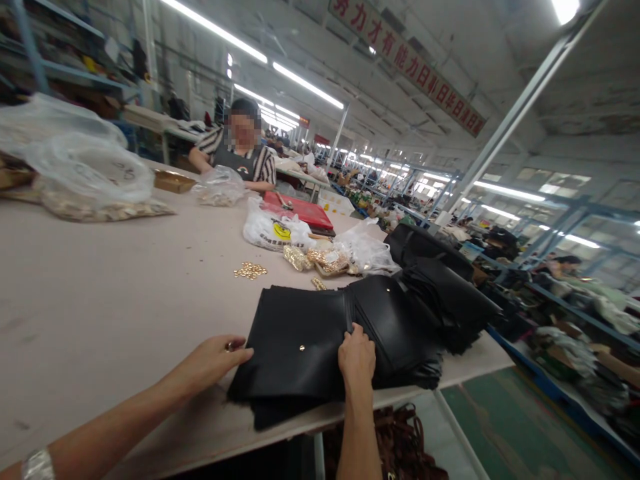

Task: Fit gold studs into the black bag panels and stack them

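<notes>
The pale table (100, 300) lies bare to the left. A black leather panel (295, 347) overhangs its near edge. The right hand (356, 357) presses flat on the panel's right edge; the left hand (215, 360) pinches a small gold stud (231, 346) just beside it.

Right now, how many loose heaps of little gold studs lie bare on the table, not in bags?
2. One heap of gold studs lies on the table left of the black leather piece; a smaller heap sits at its top edge. Others may be hidden behind the plastic bags.
</notes>
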Demonstrator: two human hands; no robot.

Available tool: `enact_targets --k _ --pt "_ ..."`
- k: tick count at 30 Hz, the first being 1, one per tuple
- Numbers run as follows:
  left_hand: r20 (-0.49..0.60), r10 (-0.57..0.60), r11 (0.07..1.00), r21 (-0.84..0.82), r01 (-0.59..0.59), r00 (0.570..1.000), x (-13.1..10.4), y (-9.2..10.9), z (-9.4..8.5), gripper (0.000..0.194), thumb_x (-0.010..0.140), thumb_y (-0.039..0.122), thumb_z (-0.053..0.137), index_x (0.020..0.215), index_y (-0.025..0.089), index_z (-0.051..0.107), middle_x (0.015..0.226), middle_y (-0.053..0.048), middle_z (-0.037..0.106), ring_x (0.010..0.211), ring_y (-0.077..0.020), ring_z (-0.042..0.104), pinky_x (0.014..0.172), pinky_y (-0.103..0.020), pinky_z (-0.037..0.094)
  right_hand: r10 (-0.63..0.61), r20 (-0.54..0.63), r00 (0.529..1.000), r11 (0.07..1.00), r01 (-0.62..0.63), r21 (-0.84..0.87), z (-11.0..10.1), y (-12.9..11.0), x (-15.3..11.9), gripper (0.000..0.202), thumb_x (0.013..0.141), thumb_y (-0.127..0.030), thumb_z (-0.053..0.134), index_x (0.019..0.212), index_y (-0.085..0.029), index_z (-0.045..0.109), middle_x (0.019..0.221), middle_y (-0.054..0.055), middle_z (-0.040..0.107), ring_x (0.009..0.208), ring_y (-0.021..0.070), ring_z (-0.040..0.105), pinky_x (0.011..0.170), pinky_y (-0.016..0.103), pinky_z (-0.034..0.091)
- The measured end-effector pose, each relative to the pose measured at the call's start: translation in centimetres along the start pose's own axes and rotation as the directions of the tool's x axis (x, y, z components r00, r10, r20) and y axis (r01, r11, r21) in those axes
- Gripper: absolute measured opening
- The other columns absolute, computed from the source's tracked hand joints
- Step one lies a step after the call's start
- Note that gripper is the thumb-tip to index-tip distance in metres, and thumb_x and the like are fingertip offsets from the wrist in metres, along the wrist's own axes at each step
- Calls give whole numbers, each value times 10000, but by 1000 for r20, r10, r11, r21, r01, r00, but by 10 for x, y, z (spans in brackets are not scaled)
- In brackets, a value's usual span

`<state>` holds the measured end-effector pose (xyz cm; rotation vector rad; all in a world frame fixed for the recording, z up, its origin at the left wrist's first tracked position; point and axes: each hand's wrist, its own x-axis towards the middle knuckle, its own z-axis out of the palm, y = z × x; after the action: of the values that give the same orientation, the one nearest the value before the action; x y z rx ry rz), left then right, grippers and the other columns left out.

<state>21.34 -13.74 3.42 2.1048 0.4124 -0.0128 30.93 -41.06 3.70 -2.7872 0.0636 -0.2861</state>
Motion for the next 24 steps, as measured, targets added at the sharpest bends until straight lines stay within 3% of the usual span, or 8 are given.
enact_targets --k 6,9,13,17,19,20,22,24 --pt "24 16 997 -82 -14 1000 1 0 -5 422 602 563 632 834 240 774 965 -58 790 1013 -338 701 891 -384 555 -72 59 996 997 72 13 7 -19 2 357 926 -175 472 1243 -130 631 1083 158 732 1009 289 661 857 342 419" --pt "27 18 996 -93 -15 999 5 -5 -5 451 599 568 639 860 229 778 984 -70 788 999 -329 708 887 -372 556 -63 39 997 998 62 32 3 -20 6 384 909 -172 495 1266 -92 613 1156 210 692 1076 324 632 895 382 424" --pt "17 34 997 -70 -33 999 11 -12 -1 585 570 587 641 974 183 762 1069 -103 768 1017 -316 703 907 -359 545 -50 48 998 992 43 120 -6 -9 6 372 894 -224 533 1216 -82 651 1079 221 712 1077 345 635 899 412 459" --pt "33 85 996 18 -86 996 20 -7 -5 493 678 536 644 995 172 744 977 -89 781 930 -271 717 876 -362 548 -28 26 999 952 18 306 -8 18 -25 399 933 -289 457 1269 -141 613 1213 135 688 1138 239 630 978 328 470" --pt "-1 126 988 93 -125 992 34 4 -10 393 809 463 630 1041 156 708 1056 -89 753 991 -244 692 939 -397 516 96 -6 995 829 -77 554 -5 36 -52 459 926 -372 474 1298 -123 578 1286 145 646 1174 230 616 1002 326 476" --pt "-30 149 980 141 -144 988 45 13 -13 363 863 424 620 1087 145 677 1115 -93 727 1040 -237 670 980 -433 488 177 12 984 704 -135 697 -3 44 -67 510 898 -423 527 1302 -114 569 1301 157 634 1179 242 616 998 342 489" --pt "-62 202 951 250 -181 977 70 32 -15 339 922 403 598 1165 170 631 1206 -85 671 1112 -247 625 1007 -478 465 290 134 948 368 -240 899 2 55 -96 643 794 -506 673 1294 -114 571 1279 173 643 1145 276 639 961 388 528" --pt "-49 240 908 365 -206 970 98 52 -10 348 925 393 607 1199 179 608 1258 -95 630 1152 -260 594 1011 -511 460 295 266 918 106 -308 945 7 56 -120 741 705 -539 766 1290 -123 585 1240 179 662 1096 300 667 919 429 558"
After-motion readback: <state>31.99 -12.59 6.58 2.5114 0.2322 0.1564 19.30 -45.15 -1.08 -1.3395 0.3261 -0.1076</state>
